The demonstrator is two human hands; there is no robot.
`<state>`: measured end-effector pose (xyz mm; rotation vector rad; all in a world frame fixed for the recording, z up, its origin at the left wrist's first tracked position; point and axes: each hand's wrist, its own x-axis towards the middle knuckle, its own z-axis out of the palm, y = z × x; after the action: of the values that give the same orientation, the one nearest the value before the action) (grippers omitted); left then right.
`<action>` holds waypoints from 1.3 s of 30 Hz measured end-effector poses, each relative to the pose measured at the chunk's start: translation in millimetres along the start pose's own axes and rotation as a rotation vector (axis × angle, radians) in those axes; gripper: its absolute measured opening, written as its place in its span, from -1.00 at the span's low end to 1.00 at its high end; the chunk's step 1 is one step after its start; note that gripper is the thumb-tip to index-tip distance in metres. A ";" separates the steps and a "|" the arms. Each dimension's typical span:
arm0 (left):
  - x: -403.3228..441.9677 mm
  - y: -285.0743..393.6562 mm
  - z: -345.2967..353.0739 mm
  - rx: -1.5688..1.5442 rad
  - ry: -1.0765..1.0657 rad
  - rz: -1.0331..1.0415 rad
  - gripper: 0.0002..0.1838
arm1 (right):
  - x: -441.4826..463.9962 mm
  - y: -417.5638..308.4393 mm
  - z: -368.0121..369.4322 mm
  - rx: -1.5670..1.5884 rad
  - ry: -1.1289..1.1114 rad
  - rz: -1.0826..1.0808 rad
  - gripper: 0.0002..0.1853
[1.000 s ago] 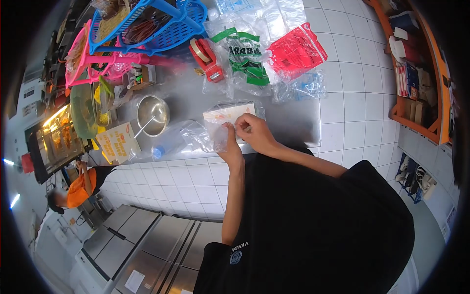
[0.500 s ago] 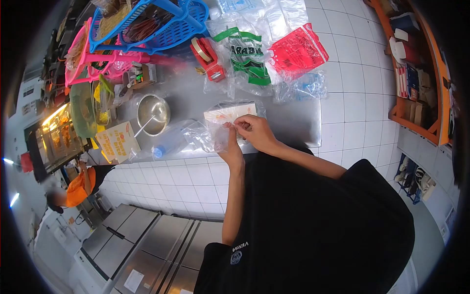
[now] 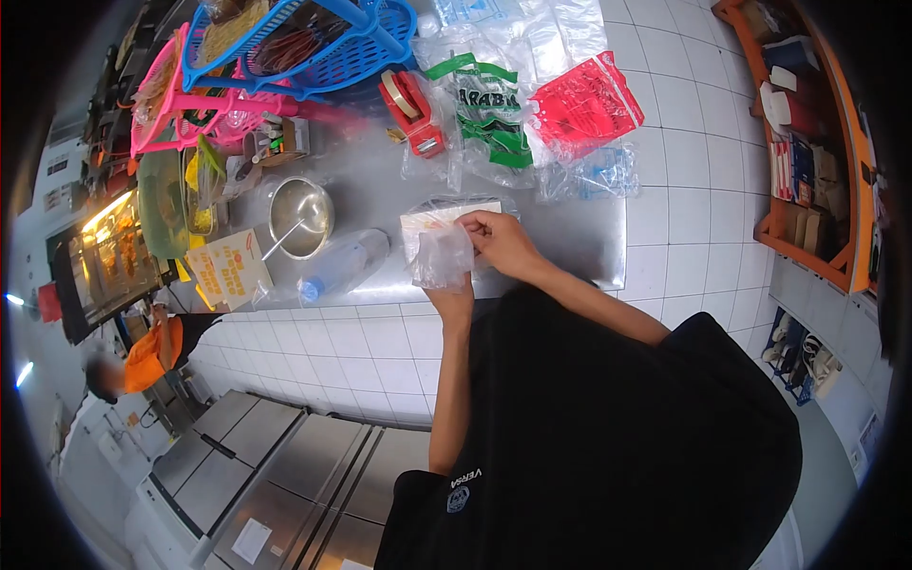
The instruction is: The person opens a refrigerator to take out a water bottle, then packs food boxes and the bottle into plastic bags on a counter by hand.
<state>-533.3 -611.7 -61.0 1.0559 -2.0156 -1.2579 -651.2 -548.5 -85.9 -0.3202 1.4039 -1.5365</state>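
Note:
A small clear plastic bag (image 3: 443,258) is held up between my two hands. My right hand (image 3: 499,243) pinches its upper right edge. From below, my left hand (image 3: 450,299) grips the bag, its fingers partly covered by the cloudy plastic. Just behind the bag, a white card with orange print (image 3: 424,220) lies on the steel table (image 3: 579,237), with clear plastic around it.
Left on the table are a steel bowl with a spoon (image 3: 313,211), a clear bottle with a blue cap (image 3: 347,266) and printed cards (image 3: 231,269). Farther back are a red tape dispenser (image 3: 413,114), plastic bags (image 3: 489,109) and baskets (image 3: 328,57). A person in orange (image 3: 152,359) stands far left.
The clear bag, earlier bunched at my fingertips, now spreads out in front of my left hand. Loose plastic beside the bottle has gone from there. The view has shifted slightly.

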 end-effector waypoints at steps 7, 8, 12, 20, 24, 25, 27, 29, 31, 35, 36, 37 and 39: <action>-0.5 -36.0 -12.2 0.232 -0.139 0.245 -0.89 | 18.3 -17.3 -32.5 -0.083 -0.256 0.225 -0.84; 5.1 -21.5 -11.9 0.224 -0.150 0.232 -0.91 | 17.2 -15.2 -30.9 -0.026 -0.169 0.197 -0.85; 6.0 -16.5 -16.7 0.354 -0.245 0.251 -0.84 | 0.2 2.6 -15.1 0.341 0.034 0.206 -0.91; 16.8 4.7 -2.3 -0.153 -0.032 -0.230 -0.80 | -41.4 16.7 -23.8 0.025 -0.053 0.230 -0.94; 5.2 -2.9 -10.2 -0.160 0.009 -0.159 -0.66 | -22.9 -55.2 -15.8 -0.448 0.057 -0.255 -0.85; 3.4 -7.3 -12.5 -0.125 0.004 -0.105 -0.63 | -19.7 -85.9 3.0 -0.498 0.096 -0.434 -0.81; 0.5 -10.6 -18.4 -0.068 0.030 0.006 -0.60 | -5.1 -100.5 16.9 -0.578 0.013 -0.613 -0.73; -0.4 13.6 -25.0 -0.027 0.124 0.093 -0.66 | 17.3 -94.6 23.4 -0.637 -0.231 -0.585 -0.62; 0.7 22.2 -39.5 0.066 0.170 0.298 -0.75 | 27.0 -119.5 31.3 -0.639 -0.150 -0.476 -0.60; -4.9 -0.3 -56.1 0.104 -0.086 0.395 -0.69 | 21.4 -125.0 48.2 -0.791 -0.343 -0.295 -0.69; -1.1 -1.4 -57.3 0.089 -0.126 0.415 -0.68 | 22.3 -121.9 47.9 -0.875 -0.427 -0.260 -0.72; 2.1 -2.6 -59.8 0.078 -0.160 0.429 -0.66 | 23.7 -126.3 49.5 -0.953 -0.467 -0.253 -0.77; 3.7 -4.4 -67.8 0.058 -0.306 0.447 -0.64 | 22.9 -119.5 49.6 -0.824 -0.300 -0.189 -0.80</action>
<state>-482.0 -649.0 -36.2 0.4092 -2.3571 -1.1728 -682.0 -615.6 22.7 -1.1559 1.7311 -0.9196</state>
